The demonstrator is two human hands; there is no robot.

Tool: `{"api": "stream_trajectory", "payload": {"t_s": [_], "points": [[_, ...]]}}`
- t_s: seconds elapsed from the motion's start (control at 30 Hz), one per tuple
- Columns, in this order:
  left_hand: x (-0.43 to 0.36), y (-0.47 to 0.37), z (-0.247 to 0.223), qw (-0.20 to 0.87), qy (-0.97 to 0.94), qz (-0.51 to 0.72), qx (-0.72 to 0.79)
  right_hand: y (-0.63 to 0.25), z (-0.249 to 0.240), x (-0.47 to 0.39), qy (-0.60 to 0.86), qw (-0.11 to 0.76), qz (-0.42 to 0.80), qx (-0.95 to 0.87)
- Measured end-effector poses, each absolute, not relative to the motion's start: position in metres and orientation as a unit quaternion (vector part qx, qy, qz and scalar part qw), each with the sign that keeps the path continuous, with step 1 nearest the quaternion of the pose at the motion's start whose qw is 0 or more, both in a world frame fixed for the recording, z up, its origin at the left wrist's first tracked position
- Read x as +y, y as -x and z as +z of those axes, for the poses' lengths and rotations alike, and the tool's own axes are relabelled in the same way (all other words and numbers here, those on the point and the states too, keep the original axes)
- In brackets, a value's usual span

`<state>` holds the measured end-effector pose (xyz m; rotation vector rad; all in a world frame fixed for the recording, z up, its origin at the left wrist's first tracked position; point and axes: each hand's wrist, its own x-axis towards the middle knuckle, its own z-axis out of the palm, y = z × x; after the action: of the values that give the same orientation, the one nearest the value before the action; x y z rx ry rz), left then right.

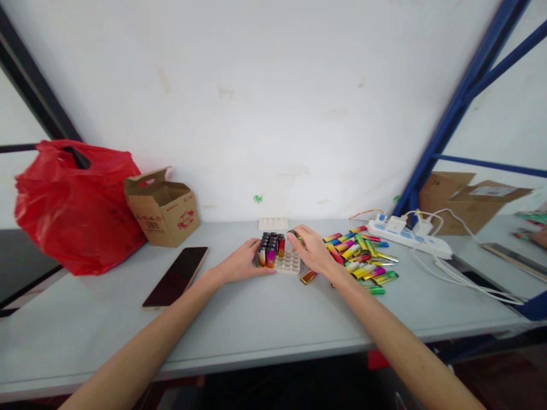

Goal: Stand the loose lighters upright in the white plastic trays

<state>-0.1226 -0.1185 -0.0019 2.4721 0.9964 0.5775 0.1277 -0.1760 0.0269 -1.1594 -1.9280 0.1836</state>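
A small off-white tray [290, 263] with rows of round pockets sits on the table. Shiny two-tone tubes with black tops, which look like lighters [270, 254], stand upright in its left part. My left hand [244, 263] curls around the tray's left end, its thumb along the front edge, steadying it. My right hand [311, 249] is closed over the tray's right side, pinching a green lighter-like tube [294, 234] above the pockets. Its fingers partly hide this tube. Beside my right wrist lies a loose pile of similar metallic-coloured tubes [363, 256].
Another off-white tray [273, 223] lies by the wall. Leftward are a dark phone [176, 277], an open cardboard box [164, 213] and a red plastic bag [81, 210]. A power strip [410, 236] with white cables lies right. Another person's hand [539, 236] shows at the far right edge.
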Motion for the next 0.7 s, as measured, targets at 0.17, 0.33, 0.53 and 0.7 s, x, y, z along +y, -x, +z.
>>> {"api": "stream_trajectory", "payload": {"t_s": [0.17,0.33,0.53,0.7], "points": [[-0.119,0.123,-0.002,0.208,-0.886,0.205,0.359,-0.13,0.028,-0.177,0.471,0.374,0.081,-0.795],[-0.119,0.123,-0.002,0.209,-0.888,0.216,0.347,-0.133,0.029,-0.177,0.466,0.363,0.13,-0.796],[-0.118,0.124,-0.004,0.196,-0.893,0.205,0.349,-0.134,0.023,-0.173,0.461,0.289,0.119,-0.831],[-0.117,0.125,-0.004,0.192,-0.895,0.199,0.351,-0.129,0.019,-0.17,0.465,0.264,0.06,-0.843]]}}
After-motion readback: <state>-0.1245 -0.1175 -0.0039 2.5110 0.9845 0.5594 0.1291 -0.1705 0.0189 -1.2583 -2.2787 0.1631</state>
